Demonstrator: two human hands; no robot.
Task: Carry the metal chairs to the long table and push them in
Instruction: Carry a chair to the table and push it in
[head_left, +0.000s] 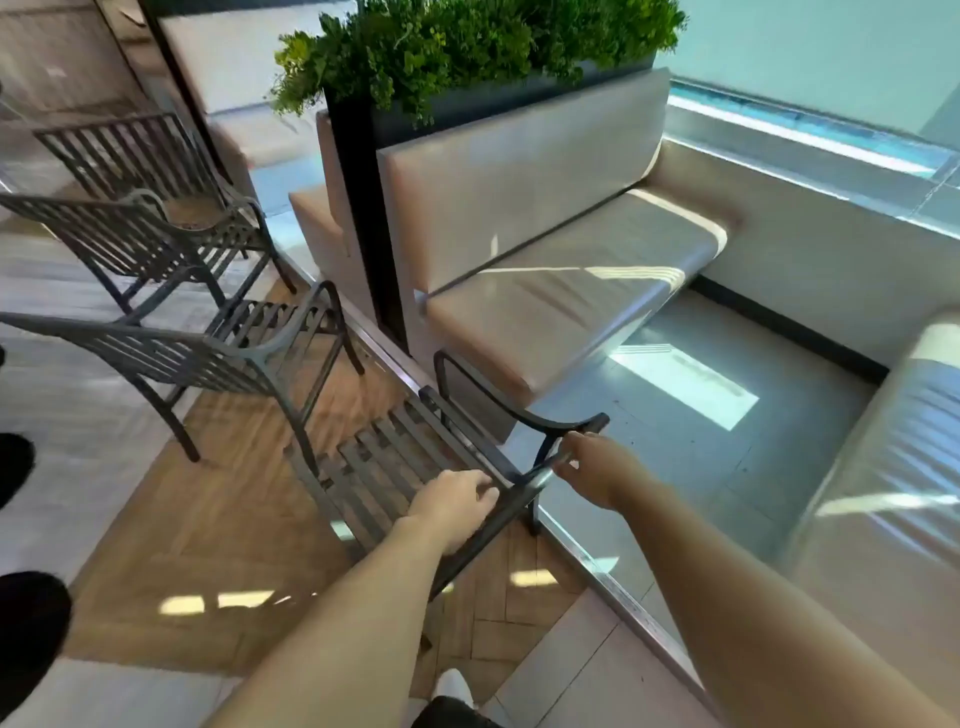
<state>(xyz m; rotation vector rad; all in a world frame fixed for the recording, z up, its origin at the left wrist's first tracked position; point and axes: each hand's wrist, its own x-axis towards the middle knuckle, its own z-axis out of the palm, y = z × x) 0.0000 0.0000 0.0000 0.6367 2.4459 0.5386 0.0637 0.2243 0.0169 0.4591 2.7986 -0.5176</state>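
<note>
The near chair (395, 457) is clamped at its top rail by both hands, left (454, 501) and right (597, 467), for balanced lifting.

sunlit beige bench (561, 291), leafy planter (467, 98), herringbone wood floor (218, 519).

One head-worn wide view — looking forward and steeply down, close over the floor (218, 525).
</note>
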